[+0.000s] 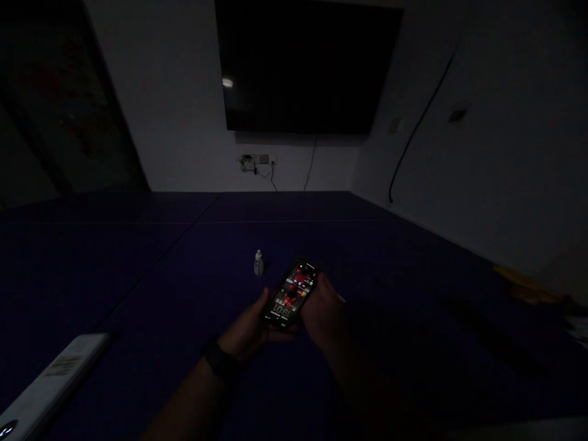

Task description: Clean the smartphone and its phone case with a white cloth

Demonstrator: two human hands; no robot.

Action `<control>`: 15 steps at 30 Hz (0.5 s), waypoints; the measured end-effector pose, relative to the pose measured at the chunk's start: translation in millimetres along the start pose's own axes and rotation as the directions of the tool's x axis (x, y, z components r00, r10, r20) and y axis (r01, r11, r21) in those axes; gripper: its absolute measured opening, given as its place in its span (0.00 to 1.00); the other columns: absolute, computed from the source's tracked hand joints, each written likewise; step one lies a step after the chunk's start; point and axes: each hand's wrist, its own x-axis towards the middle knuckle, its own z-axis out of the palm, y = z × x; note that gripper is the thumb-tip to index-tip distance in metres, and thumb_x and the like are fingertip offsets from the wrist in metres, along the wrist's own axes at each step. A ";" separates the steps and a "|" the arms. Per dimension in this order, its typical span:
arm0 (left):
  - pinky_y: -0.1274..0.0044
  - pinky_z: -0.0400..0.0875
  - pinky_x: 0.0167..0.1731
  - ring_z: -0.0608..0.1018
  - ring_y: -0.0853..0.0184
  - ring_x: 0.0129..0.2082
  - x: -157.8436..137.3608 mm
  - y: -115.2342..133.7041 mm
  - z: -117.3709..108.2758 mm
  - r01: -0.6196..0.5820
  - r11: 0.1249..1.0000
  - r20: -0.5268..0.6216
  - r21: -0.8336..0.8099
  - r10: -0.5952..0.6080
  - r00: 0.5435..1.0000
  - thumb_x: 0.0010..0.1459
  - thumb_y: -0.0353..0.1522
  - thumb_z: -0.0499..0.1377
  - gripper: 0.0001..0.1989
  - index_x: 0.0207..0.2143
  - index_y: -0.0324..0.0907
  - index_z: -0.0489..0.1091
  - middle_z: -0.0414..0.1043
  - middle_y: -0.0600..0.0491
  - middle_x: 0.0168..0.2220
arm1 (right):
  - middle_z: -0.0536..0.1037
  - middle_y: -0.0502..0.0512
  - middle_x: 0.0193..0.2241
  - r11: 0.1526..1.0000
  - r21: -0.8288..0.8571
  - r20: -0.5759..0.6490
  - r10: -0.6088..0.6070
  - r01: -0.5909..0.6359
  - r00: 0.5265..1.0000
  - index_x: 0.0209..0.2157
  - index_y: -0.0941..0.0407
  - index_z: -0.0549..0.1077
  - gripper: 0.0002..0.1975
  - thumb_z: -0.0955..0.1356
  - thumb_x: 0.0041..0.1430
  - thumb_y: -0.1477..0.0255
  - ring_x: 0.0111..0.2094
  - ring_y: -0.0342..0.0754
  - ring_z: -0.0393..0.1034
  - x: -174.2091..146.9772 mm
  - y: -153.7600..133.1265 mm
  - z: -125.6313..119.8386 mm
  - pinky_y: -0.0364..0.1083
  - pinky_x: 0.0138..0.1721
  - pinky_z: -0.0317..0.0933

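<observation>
- Phone (294, 293), its screen lit, lies between our two hands above the dark blue surface (160, 251), tilted with its far end toward the right; the clock digits on it appear upside down to us.
- Our left hand (250, 327) grips it from the left, thumb along the edge and fingers underneath.
- Our right hand (325, 312) is closed on its right edge, fingers curled; we cannot make out each fingertip in the gloom.
- On our left wrist we wear a dark band (219, 358).
- Just beyond the phone, to its left, we see a small bottle (258, 264) with a white cap, standing upright on the surface.
- Near us at the lower left lies a long white object (59, 383).
- Ahead of us a dark television (307, 67) hangs on the wall (179, 110), above some sockets (264, 158).
</observation>
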 end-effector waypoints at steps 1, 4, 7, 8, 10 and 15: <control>0.66 0.77 0.38 0.83 0.53 0.38 0.7 0.3 -1.7 0.009 1.000 -0.007 -0.013 -0.009 1.000 0.63 0.56 0.54 0.34 0.53 0.36 0.74 0.79 0.37 0.45 | 0.82 0.53 0.35 1.000 0.010 0.002 -0.001 0.001 1.000 0.39 0.52 0.74 0.12 0.68 0.60 0.59 0.38 0.53 0.77 0.9 -1.2 -0.7 0.52 0.42 0.70; 0.72 0.76 0.33 0.82 0.59 0.33 2.3 5.9 -8.3 -0.049 0.998 -0.075 -0.038 0.046 0.996 0.65 0.53 0.55 0.30 0.52 0.36 0.74 0.79 0.38 0.45 | 0.82 0.52 0.36 1.000 0.019 -0.006 0.008 -0.008 1.000 0.36 0.53 0.74 0.09 0.69 0.57 0.62 0.40 0.52 0.76 2.5 -4.5 -3.9 0.50 0.43 0.70; 0.77 0.74 0.32 0.81 0.63 0.35 4.1 12.8 -17.1 -0.161 0.986 -0.185 -0.052 0.149 0.971 0.67 0.50 0.55 0.25 0.50 0.39 0.75 0.79 0.43 0.45 | 0.81 0.51 0.33 0.997 -0.019 -0.019 0.072 -0.072 0.997 0.34 0.53 0.73 0.07 0.70 0.56 0.65 0.36 0.51 0.76 2.9 -5.9 -9.7 0.50 0.39 0.71; 0.78 0.74 0.33 0.81 0.63 0.36 5.1 14.2 -20.1 -0.195 0.980 -0.220 -0.050 0.179 0.959 0.67 0.49 0.56 0.23 0.49 0.40 0.76 0.79 0.44 0.45 | 0.80 0.50 0.30 0.993 -0.037 -0.018 0.116 -0.116 0.993 0.33 0.54 0.73 0.07 0.70 0.56 0.65 0.34 0.51 0.76 2.3 -5.6 -11.5 0.50 0.38 0.71; 0.77 0.74 0.36 0.81 0.63 0.38 7.7 15.0 -24.9 -0.243 0.969 -0.279 -0.035 0.224 0.934 0.67 0.47 0.57 0.21 0.47 0.40 0.76 0.80 0.46 0.44 | 0.78 0.50 0.25 0.974 -0.076 -0.018 0.213 -0.214 0.977 0.31 0.55 0.72 0.08 0.69 0.58 0.65 0.29 0.51 0.76 -0.5 -4.2 -13.3 0.52 0.37 0.71; 0.72 0.74 0.36 0.80 0.60 0.34 12.7 14.9 -30.4 -0.296 0.954 -0.365 0.050 0.294 0.883 0.65 0.49 0.58 0.22 0.40 0.38 0.77 0.80 0.46 0.37 | 0.82 0.56 0.31 0.836 -0.090 0.009 0.544 -0.542 0.839 0.37 0.57 0.73 0.15 0.60 0.68 0.63 0.32 0.55 0.78 -13.1 -6.9 -6.4 0.63 0.42 0.70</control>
